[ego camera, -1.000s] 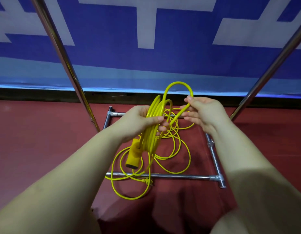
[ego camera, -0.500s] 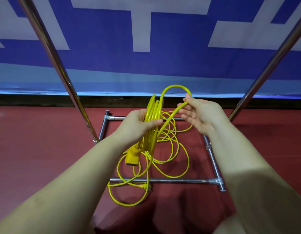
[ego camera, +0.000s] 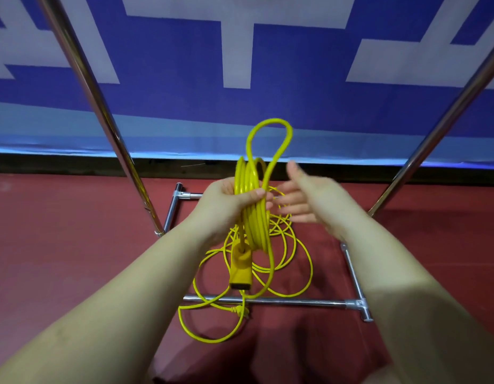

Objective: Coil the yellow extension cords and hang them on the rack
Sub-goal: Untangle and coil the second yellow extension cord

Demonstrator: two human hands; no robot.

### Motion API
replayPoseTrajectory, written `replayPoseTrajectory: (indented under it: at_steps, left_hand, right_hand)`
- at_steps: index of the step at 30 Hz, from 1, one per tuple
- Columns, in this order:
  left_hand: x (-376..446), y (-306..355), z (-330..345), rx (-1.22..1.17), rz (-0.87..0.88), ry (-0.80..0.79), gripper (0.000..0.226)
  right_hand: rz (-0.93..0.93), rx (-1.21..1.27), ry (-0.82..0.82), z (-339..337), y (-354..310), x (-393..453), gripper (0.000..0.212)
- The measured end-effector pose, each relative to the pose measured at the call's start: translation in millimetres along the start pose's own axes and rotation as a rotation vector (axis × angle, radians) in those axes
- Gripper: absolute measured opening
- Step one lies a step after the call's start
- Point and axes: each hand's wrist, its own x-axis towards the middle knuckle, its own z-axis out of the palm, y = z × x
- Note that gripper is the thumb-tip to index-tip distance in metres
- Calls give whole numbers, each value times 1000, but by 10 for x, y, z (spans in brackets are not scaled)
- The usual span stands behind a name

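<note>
Now my left hand (ego camera: pixel 229 202) squeezes the coil (ego camera: pixel 252 206) so its loops stay together, while my right hand (ego camera: pixel 304 200), fingers spread, holds nothing beside it, ready for more cord (ego camera: pixel 295 261).

Perhaps a sports hall, red floor (ego camera: pixel 60 259), blue-and-white banner (ego camera: pixel 185 65)
</note>
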Motion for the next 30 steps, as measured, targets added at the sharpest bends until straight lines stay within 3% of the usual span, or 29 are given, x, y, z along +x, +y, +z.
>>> replayPoseTrajectory:
  at_steps: [4,8,12,22,24,27,30]
  left_hand:
    - [44,94,-99,-171,-7,110,12]
    - [15,143,-110,-210,24,168,7]
    - [22,177,-146,-256,43,259,7]
    - [81,226,-270,-263,50,325,9]
    - [98,217,-303,-229,33,329,9]
    - [105,166,-339,-120,-6,346,4]
    - [110,113,-368,43,-38,309,3]
  right_hand:
    - [-55,-287,-291,171,167,-26,27]
    - [-192,-281,-290,222,267,36,12]
    - [-282,-267,-90,288,250,68,12]
    - [-412,-215,223,391,221,82,21]
    - [-396,-97,223,389,192,83,20]
    - [-393,33,362,280,121,78,20]
    - [-450,-125,574,164,119,96,24]
